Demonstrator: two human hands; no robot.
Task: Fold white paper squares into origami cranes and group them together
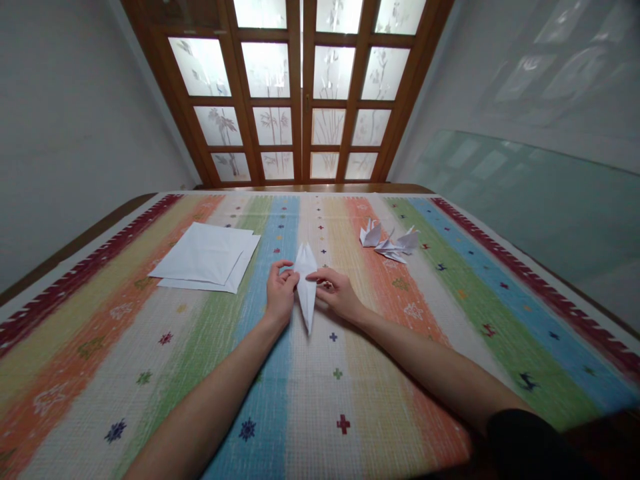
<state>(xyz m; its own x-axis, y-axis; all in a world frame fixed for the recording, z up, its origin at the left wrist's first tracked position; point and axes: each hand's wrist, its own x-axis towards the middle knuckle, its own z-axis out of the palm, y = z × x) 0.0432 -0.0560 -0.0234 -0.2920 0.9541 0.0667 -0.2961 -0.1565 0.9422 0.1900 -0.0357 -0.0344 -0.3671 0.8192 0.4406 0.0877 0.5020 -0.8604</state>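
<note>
A white folded paper (pixel 307 290), long and diamond-shaped with a split at its far tip, is held upright between my hands over the middle of the table. My left hand (pixel 282 288) pinches its left edge with thumb and fingers. From the other side, my right hand (pixel 338 292) grips the right edge near the middle, thumb and forefinger together. The lower point of the paper hangs toward me.
Several white square paper sheets (pixel 203 257) lie stacked at the left. Folded paper cranes (pixel 395 245) sit at the right. A striped cloth (pixel 195 373) covers the table. Beyond it stands a wooden door with glass panes (pixel 273 123); walls flank both sides.
</note>
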